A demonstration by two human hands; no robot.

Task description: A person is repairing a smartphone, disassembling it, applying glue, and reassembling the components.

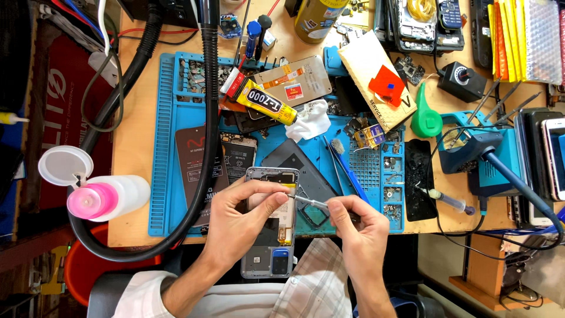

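Observation:
An opened phone (269, 227) with its back removed lies at the near edge of a blue work mat (170, 106), its inner parts exposed. My left hand (238, 221) grips the phone body, thumb and fingers across its middle. My right hand (356, 227) pinches a thin metal tool, likely tweezers (309, 202), whose tip points at the phone's upper right edge. A dark back cover (306, 176) lies just beyond the phone.
On the mat lie a yellow glue tube (265, 101), a white tissue (312, 121), a phone screen (297, 79), a blue brush (347, 171) and small parts trays. A black hose (206, 118) curves at left, beside a pink-capped bottle (106, 197). A soldering station (482, 159) stands right.

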